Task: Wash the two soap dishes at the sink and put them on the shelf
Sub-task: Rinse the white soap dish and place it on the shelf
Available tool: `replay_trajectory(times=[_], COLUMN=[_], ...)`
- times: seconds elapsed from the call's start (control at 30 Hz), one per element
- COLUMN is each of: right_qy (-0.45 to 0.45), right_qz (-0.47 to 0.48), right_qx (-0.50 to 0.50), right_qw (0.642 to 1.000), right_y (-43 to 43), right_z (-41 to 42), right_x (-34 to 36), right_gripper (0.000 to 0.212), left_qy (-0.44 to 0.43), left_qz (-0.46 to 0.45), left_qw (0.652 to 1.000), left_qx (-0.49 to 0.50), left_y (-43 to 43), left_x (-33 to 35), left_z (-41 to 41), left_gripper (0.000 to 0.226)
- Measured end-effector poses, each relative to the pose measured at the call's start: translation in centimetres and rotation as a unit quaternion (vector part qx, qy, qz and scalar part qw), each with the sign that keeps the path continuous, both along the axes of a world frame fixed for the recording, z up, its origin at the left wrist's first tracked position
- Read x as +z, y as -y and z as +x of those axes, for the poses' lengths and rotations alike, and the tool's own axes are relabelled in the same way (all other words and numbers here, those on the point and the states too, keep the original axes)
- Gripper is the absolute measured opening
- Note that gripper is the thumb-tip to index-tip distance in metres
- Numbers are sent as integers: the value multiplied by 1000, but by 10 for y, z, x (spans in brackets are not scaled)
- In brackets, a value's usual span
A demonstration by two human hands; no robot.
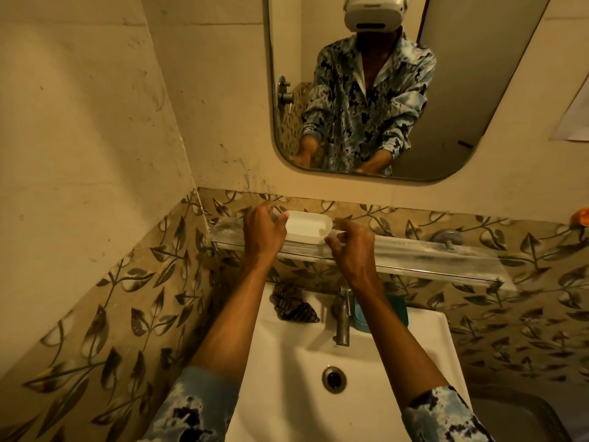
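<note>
Home bathrm: sink (287, 393), mirror (478, 90), tiled wall (127, 314).

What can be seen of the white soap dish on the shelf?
The white dish is an oblong tray with rounded corners and a raised rim; it looks like smooth plastic. It is empty and upright, open side up, and sits on the glass shelf above the sink, near its left end. The left hand holds its left end, and the right hand touches its right front corner. Its underside is hidden.

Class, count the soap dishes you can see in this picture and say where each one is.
2. A white soap dish sits on the glass shelf between both hands; a teal soap dish lies on the sink rim behind the tap, partly hidden by the right forearm.
</note>
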State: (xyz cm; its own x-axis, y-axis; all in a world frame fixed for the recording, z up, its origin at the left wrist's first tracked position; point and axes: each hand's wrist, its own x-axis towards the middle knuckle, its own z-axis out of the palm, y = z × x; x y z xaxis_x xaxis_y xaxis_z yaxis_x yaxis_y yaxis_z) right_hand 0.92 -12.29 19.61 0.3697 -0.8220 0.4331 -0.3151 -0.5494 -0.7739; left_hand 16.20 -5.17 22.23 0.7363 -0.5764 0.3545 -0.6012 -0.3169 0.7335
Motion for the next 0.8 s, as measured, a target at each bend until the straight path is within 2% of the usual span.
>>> replay_trajectory(times=[0.1, 0.2, 0.33, 0.5, 0.63, 0.8], right_qy=[66, 44, 6, 9, -12, -21], right_qz=[-117, -149, -5, 179, 339, 401], right_qx=[-26, -41, -124, -250, -270, -237], right_qw=[991, 987, 992, 951, 901, 885], right_y=[-21, -41, -37, -6, 26, 51], right_z=[-32, -80, -130, -141, -135, -128], right_x=[-18, -77, -151, -185, -190, -193], right_gripper=[18, 8, 14, 7, 41, 58], left_qy=[62, 116, 62, 17, -3, -13], left_qz=[-115, -155, -136, -23, 91, 180], left_qw=[991, 981, 989, 1000, 996, 983], left_qx=[24, 0, -21, 1, 13, 21], left_y=[-20, -40, -55, -60, -57, -46], left_x=[-2, -31, -94, -161, -200, -224], left_z=[-30, -69, -102, -105, -94, -75], left_gripper=[15, 13, 20, 12, 10, 19])
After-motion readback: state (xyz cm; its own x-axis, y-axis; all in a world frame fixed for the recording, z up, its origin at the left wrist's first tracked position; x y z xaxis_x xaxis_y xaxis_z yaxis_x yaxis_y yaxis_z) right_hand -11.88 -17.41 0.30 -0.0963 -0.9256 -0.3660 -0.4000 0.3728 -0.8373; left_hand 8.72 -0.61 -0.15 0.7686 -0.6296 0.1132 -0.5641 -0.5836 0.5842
